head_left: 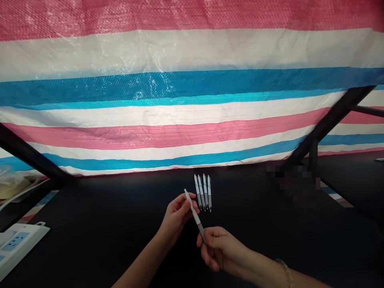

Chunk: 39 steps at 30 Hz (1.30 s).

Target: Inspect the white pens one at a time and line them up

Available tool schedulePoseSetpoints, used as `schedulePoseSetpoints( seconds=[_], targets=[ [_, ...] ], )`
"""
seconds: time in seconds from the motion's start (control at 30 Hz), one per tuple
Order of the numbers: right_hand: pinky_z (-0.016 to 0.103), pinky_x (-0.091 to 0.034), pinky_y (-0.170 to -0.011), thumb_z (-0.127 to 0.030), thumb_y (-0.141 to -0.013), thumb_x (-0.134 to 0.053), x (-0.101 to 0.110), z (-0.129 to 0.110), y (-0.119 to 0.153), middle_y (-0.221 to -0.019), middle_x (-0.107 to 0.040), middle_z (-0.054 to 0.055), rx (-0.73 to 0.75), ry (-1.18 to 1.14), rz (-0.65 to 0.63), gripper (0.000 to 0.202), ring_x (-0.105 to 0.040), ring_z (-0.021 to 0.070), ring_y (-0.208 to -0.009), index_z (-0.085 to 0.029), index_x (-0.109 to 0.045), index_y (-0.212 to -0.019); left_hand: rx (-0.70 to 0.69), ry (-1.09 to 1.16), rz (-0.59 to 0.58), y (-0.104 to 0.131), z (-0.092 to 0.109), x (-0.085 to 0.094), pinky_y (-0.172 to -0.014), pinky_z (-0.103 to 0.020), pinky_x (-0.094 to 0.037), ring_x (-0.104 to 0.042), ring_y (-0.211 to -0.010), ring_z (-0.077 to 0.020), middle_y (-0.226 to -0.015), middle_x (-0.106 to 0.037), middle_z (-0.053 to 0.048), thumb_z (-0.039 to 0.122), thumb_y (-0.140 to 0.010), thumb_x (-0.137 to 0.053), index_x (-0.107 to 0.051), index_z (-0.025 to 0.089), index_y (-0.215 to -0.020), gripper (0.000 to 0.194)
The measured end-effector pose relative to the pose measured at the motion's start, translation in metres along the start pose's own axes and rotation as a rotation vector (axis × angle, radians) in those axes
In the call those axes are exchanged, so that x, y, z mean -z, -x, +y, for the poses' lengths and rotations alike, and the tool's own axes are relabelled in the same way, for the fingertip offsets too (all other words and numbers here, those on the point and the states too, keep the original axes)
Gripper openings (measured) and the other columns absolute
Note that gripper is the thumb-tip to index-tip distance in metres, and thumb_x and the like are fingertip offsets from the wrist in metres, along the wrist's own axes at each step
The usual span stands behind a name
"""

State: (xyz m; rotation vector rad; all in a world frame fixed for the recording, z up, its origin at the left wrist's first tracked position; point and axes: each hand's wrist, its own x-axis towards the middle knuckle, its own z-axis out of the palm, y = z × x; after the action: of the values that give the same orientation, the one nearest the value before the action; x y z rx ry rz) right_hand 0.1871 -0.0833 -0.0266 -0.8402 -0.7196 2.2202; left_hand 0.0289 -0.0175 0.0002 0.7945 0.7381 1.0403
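A white pen with a grey grip [195, 216] is held slantwise between both hands, above the black table. My left hand [179, 214] is closed on its upper white part, with thumb and fingers pressed together. Lower down, my right hand [216, 247] pinches the grey grip, and its fingers hide the pen's lower end. Just beyond my hands several similar pens [203, 193] lie side by side on the table, their grey grips and dark tips pointing towards me.
A white power strip [22, 244] lies at the lower left of the black table [90, 224]. Striped plastic sheeting [168, 136] hangs behind it, with dark slanted bars [327, 120] at both sides. Clear plastic and a white cable are at the left edge.
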Motion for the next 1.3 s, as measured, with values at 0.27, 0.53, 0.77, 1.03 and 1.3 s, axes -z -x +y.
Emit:
schedulePoseSetpoints(
  seconds=[0.27,0.53,0.77,1.03,1.3],
  targets=[
    [0.039,-0.044,-0.088,-0.036,-0.081,-0.060,-0.010,-0.017,0.010,-0.114,-0.063,0.019,-0.010,-0.143,-0.092,0.041,-0.062,0.0263,-0.101,-0.008,-0.063,-0.111,-0.052,-0.302,0.097,0.005,0.011,-0.005,-0.061,-0.025,-0.049,-0.063,-0.061,-0.0158,-0.074,-0.071,-0.004,0.039,-0.076,-0.071,-0.049,0.019,-0.130,0.061],
    [0.044,-0.038,-0.095,-0.036,-0.082,-0.057,-0.010,-0.018,0.010,-0.110,-0.063,0.020,-0.047,-0.158,-0.089,0.043,-0.061,0.0281,-0.102,-0.005,-0.064,-0.111,-0.043,-0.387,0.065,0.003,0.008,-0.002,-0.061,-0.027,-0.052,-0.067,-0.061,-0.0174,-0.071,-0.071,-0.004,0.039,-0.077,-0.070,-0.054,0.018,-0.108,0.041],
    [0.045,-0.037,-0.096,-0.037,-0.082,-0.057,-0.010,-0.018,0.009,-0.108,-0.064,0.020,-0.054,-0.165,-0.078,0.042,-0.061,0.0277,-0.100,-0.005,-0.065,-0.109,-0.057,-0.381,0.074,0.003,0.009,-0.002,-0.062,-0.029,-0.051,-0.067,-0.063,-0.0183,-0.073,-0.072,-0.005,0.040,-0.077,-0.069,-0.051,0.019,-0.107,0.041],
    [0.044,-0.037,-0.095,-0.039,-0.085,-0.055,-0.009,-0.017,0.008,-0.107,-0.064,0.020,-0.078,-0.181,-0.066,0.043,-0.062,0.0273,-0.100,-0.004,-0.065,-0.108,-0.055,-0.355,0.093,0.002,0.008,0.000,-0.062,-0.029,-0.051,-0.067,-0.063,-0.0184,-0.076,-0.072,-0.005,0.039,-0.077,-0.070,-0.050,0.020,-0.114,0.046],
    [0.043,-0.039,-0.093,-0.041,-0.082,-0.057,-0.009,-0.020,0.007,-0.104,-0.065,0.020,-0.095,-0.174,-0.038,0.045,-0.063,0.0276,-0.097,-0.004,-0.065,-0.107,-0.044,-0.326,0.122,-0.002,0.006,0.004,-0.062,-0.028,-0.052,-0.066,-0.061,-0.0169,-0.073,-0.071,-0.003,0.039,-0.076,-0.071,-0.051,0.020,-0.108,0.042]
  ],
)
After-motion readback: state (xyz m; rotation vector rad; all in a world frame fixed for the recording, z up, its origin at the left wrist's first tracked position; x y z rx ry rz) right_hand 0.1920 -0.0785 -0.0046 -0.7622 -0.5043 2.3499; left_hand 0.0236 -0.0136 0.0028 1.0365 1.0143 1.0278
